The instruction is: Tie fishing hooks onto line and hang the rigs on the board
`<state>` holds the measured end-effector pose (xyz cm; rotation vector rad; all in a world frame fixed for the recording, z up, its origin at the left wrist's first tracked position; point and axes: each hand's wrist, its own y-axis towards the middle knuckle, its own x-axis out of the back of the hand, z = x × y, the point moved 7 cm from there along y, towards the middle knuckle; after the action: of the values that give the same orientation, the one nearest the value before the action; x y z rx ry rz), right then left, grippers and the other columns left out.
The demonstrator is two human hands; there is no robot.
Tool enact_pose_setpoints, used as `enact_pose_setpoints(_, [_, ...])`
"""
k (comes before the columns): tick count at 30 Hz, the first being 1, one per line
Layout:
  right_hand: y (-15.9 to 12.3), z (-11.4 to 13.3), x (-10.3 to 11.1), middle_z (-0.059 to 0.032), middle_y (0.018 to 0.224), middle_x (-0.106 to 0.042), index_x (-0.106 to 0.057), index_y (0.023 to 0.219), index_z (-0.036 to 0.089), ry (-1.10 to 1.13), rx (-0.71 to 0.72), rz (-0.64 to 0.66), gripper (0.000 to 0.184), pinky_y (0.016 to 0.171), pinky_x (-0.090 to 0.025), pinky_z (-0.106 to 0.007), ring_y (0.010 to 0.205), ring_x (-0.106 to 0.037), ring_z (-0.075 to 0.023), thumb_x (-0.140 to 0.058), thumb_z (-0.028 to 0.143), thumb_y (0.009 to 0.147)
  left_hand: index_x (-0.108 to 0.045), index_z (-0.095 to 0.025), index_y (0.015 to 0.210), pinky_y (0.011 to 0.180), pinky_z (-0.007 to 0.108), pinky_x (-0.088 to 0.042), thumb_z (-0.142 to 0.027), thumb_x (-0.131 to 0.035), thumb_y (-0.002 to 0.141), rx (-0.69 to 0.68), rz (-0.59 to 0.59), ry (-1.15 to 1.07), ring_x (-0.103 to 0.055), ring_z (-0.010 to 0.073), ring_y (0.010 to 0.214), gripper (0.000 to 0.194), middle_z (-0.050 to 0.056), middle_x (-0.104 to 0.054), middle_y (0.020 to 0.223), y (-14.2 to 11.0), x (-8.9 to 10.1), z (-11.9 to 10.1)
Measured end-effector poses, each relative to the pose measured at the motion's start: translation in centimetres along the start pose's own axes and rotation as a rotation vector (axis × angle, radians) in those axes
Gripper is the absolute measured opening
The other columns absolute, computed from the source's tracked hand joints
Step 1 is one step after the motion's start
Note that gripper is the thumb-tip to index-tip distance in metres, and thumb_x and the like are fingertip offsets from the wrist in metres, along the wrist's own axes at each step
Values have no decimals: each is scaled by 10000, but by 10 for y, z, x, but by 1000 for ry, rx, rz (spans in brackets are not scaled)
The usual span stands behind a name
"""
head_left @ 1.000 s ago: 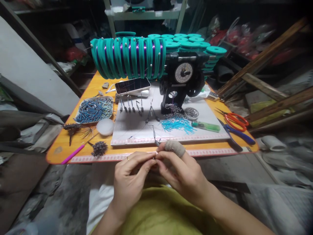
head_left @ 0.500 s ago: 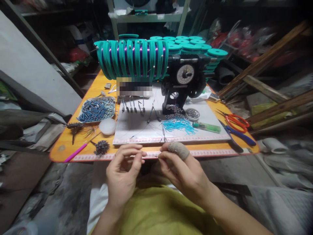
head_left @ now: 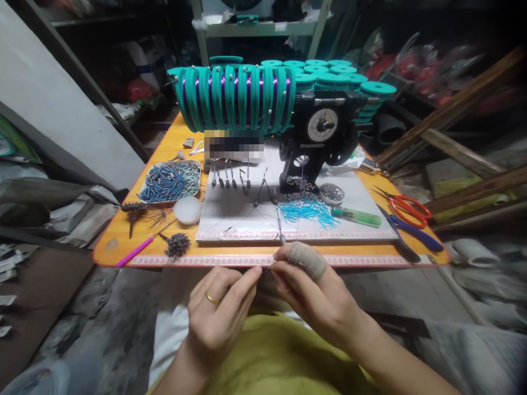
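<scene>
My left hand (head_left: 222,307), with a ring on one finger, is closed in a pinch in front of the table's near edge. Close by on the right, my right hand (head_left: 317,291) pinches too, a grey sleeve (head_left: 307,260) wrapped round its index finger. Between the two sets of fingertips shows a short bit of thin dark line (head_left: 267,269); the rest is hidden by my fingers. Just beyond my right fingertips, a slim grey piece (head_left: 282,239) joins a dark strand lying on the white board (head_left: 230,235). Blue short tubes (head_left: 307,213) lie loose on the board.
Behind the board stands a black winding stand (head_left: 304,148) with teal spools (head_left: 234,99). To the left are a tray of blue pieces (head_left: 168,184), a white cup (head_left: 188,211) and a pink-handled tool (head_left: 135,251). Red scissors (head_left: 411,211), blue pliers (head_left: 415,233) and a green cutter (head_left: 358,218) lie right.
My left hand has turned knuckles up and moved right and slightly down, its fingertips now nearly meeting my right ones. The right hand keeps its pinch. The whole view has shifted slightly.
</scene>
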<state>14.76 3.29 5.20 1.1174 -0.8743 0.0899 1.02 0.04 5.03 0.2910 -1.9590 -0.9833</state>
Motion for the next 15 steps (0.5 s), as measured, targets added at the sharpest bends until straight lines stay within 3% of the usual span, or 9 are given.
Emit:
enact_pose_setpoints(4, [-2, -5, -2, -62, 1007, -585, -610, 972, 95, 157, -6, 21, 221, 937, -500, -191, 1080, -510, -44, -635, 122, 754, -716, -197, 1060, 583, 136, -412, -12, -709, 766, 12, -39, -152, -499, 13, 627, 347, -46, -527, 682, -5, -2, -5])
enact_pose_setpoints(10, [-3, -8, 2, -45, 982, -582, -600, 960, 88, 217, 56, 22, 184, 1095, -481, -207, 1169, -490, -28, -607, 171, 796, -693, -230, 1135, 573, 148, -378, 8, -724, 745, 108, -134, -395, -472, 11, 647, 459, -49, -482, 702, -12, -12, -2])
enact_pose_setpoints(15, [-24, -16, -12, -21, 987, -577, -614, 1049, 130, 318, -2, 138, 227, 1211, -446, -191, 1081, -500, 48, -544, 220, 853, -670, -266, 1170, 576, 146, -376, 2, -716, 758, 147, -157, -489, -473, 7, 652, 493, -53, -467, 708, -15, -16, 3])
